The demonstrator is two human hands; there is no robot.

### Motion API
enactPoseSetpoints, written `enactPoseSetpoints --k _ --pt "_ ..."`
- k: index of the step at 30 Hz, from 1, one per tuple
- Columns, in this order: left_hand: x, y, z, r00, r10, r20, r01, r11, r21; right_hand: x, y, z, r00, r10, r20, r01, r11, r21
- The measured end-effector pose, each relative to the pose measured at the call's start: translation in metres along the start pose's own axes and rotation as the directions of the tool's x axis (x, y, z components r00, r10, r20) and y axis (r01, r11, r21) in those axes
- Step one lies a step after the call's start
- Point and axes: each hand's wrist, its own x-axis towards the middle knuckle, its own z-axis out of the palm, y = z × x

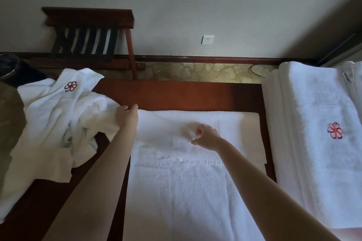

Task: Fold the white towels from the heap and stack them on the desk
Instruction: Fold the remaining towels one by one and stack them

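Observation:
A white towel (182, 188) lies spread on the dark wooden desk (176, 94), its far part folded over toward me. My left hand (127, 116) grips the towel's far left corner at the fold. My right hand (207, 137) rests on the middle of the folded layer, fingers curled and pinching the cloth. A crumpled heap of white towels (58, 123) with a red emblem sits at the left. A neat stack of folded white towels (313, 139) with a red emblem stands at the right.
Behind the desk, a dark wooden luggage rack (90, 33) stands against the wall, beside a white wall socket (207, 39). Patterned carpet (195, 72) runs along the skirting. A dark bin (7, 66) sits far left.

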Motion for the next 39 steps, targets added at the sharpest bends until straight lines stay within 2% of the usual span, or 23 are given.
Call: enactPoseSetpoints --k 4,6,8,11,13,15,17,21,23,25,27,30,32,34,37,39 --pt "-0.015 -0.024 0.003 0.996 -0.061 0.061 0.063 0.998 -0.02 -0.007 -0.001 0.003 0.999 -0.011 -0.038 0.01 1.0 -0.019" --pt "-0.021 -0.037 0.0 0.993 -0.037 0.109 0.029 0.997 0.071 -0.014 -0.001 0.008 0.996 -0.019 -0.084 0.012 0.997 -0.075" --pt "-0.027 -0.045 -0.005 0.979 -0.029 0.201 -0.022 0.968 0.25 -0.021 -0.002 0.013 0.992 -0.023 -0.124 0.004 0.988 -0.157" --pt "-0.026 -0.048 -0.02 0.927 -0.073 0.367 -0.122 0.867 0.482 -0.028 -0.006 0.019 0.987 -0.017 -0.16 -0.022 0.971 -0.24" --pt "-0.022 -0.046 -0.032 0.902 0.0 0.431 -0.28 0.76 0.586 -0.031 -0.008 0.021 0.985 -0.011 -0.172 -0.036 0.963 -0.267" --pt "-0.021 -0.043 -0.043 0.899 0.177 0.401 -0.41 0.666 0.624 -0.032 -0.011 0.021 0.985 -0.004 -0.175 -0.045 0.959 -0.279" --pt "-0.026 -0.044 -0.046 0.88 0.299 0.369 -0.473 0.606 0.639 -0.032 -0.013 0.022 0.984 0.001 -0.179 -0.053 0.958 -0.283" --pt "-0.039 -0.06 -0.045 0.858 0.294 0.422 -0.513 0.439 0.737 -0.037 -0.019 0.026 0.979 0.01 -0.205 -0.081 0.937 -0.34" --pt "-0.047 -0.066 -0.047 0.848 0.377 0.373 -0.502 0.343 0.794 -0.042 -0.019 0.031 0.969 -0.047 -0.243 -0.052 0.922 -0.383" --pt "-0.056 -0.066 -0.042 0.763 0.524 0.377 -0.549 0.219 0.806 -0.051 -0.011 0.035 0.94 -0.163 -0.298 0.043 0.927 -0.373" --pt "-0.072 -0.067 -0.03 0.624 0.6 0.501 -0.687 0.115 0.717 -0.065 0.006 0.037 0.908 -0.255 -0.332 0.142 0.934 -0.327" --pt "-0.105 -0.078 -0.005 0.398 0.489 0.776 -0.882 -0.027 0.47 -0.088 0.041 0.036 0.88 -0.362 -0.306 0.218 0.883 -0.416" --pt "-0.123 -0.089 0.006 0.344 0.401 0.849 -0.91 -0.082 0.407 -0.1 0.059 0.034 0.881 -0.382 -0.278 0.204 0.838 -0.506" --pt "-0.134 -0.097 0.008 0.364 0.385 0.848 -0.899 -0.094 0.428 -0.107 0.068 0.029 0.867 -0.392 -0.309 0.174 0.817 -0.549" --pt "-0.137 -0.104 0.002 0.393 0.462 0.795 -0.859 -0.123 0.496 -0.112 0.076 0.017 0.84 -0.398 -0.368 0.127 0.805 -0.58" --pt "-0.131 -0.107 -0.006 0.459 0.484 0.745 -0.802 -0.135 0.582 -0.114 0.081 0.01 0.832 -0.383 -0.4 0.089 0.806 -0.585"
